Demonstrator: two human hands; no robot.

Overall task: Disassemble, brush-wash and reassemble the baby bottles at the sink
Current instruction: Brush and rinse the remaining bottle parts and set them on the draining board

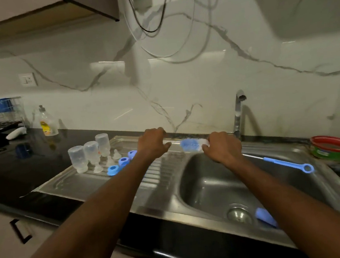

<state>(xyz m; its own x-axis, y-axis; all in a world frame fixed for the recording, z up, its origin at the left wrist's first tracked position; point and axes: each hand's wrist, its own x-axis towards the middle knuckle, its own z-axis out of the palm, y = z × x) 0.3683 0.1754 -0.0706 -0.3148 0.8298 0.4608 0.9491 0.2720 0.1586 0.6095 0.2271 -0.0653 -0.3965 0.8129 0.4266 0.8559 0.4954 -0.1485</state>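
Gripping the bottle brush (pixel 191 145) near its bristles, the right hand (pixel 221 149) hovers over the sink's (pixel 211 187) back edge; the left hand (pixel 153 144) hangs loosely curled, holding nothing. Three upturned bottles (pixel 91 153), teats and blue rings (pixel 123 161) stand on the drainboard's left end.

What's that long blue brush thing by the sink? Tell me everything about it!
The long bottle brush with blue and white bristles has a thin wire stem and a light blue plastic handle ending in a ring. It lies slanted along the far rim of the steel sink, bristle head toward the ribbed draining board, ring toward the right. The right hand grips it just behind the bristles. The left hand hovers beside the bristles.
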